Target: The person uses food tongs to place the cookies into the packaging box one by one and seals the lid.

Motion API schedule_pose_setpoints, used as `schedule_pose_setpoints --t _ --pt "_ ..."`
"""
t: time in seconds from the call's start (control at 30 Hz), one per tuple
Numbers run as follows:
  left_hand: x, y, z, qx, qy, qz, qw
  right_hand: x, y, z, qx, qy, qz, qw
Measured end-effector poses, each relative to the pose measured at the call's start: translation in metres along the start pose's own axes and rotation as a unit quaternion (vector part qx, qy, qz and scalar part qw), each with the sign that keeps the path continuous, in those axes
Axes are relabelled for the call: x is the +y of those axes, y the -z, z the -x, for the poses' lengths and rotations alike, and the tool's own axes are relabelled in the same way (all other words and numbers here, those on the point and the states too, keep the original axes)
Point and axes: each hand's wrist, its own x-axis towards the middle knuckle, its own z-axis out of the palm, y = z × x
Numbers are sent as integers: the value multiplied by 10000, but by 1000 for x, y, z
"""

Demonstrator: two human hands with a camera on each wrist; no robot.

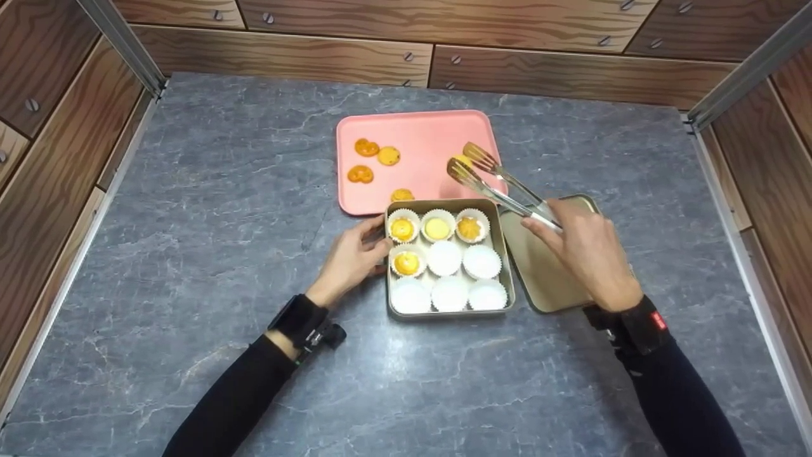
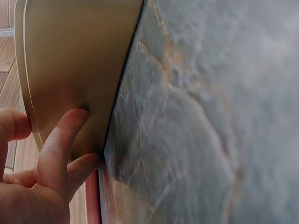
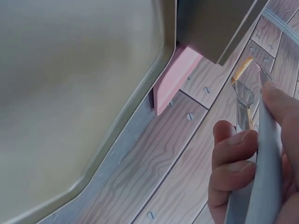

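Remotely I have the left hand (image 1: 351, 259), fingers loosely extended, against the metal tin (image 1: 450, 315) of paper cups (image 1: 444, 258) just in front of the pink tray (image 1: 424, 149), and, rightward, over the flat lid (image 1: 542, 276), my right hand (image 1: 591, 255) curled round tongs (image 1: 515, 205) with a yellow pastry (image 1: 464, 159) between their tips.

A blue-grey marbled tabletop (image 1: 222, 209) with pale veins fills most of the head view, and a bright patch of light glows on its near part; in the left wrist view a rusty-brown vein crosses it. Wood-grain panels (image 1: 285, 56) wall the far side and both flanks, dotted with slotted screw heads (image 1: 456, 59). Grey metal posts (image 1: 124, 47) stand at the far corners, with pale strips (image 1: 78, 254) along the side edges
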Motion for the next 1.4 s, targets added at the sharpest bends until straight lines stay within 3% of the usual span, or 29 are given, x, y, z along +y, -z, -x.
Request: schedule_pose_setpoints --t 0.47,0.87,1.27,1.4 --pt "-1 0 0 -89 -43 195 9998 1 12 19 -91 -12 -274 9996" --pt "-2 0 -1 -74 72 215 9997 10 11 34 -5 809 -283 9963" --pt "0 0 -1 -95 143 238 9996 14 23 36 -341 925 -360 9945" --pt "0 0 0 -73 31 168 9998 15 25 37 -520 1069 -317 9924"
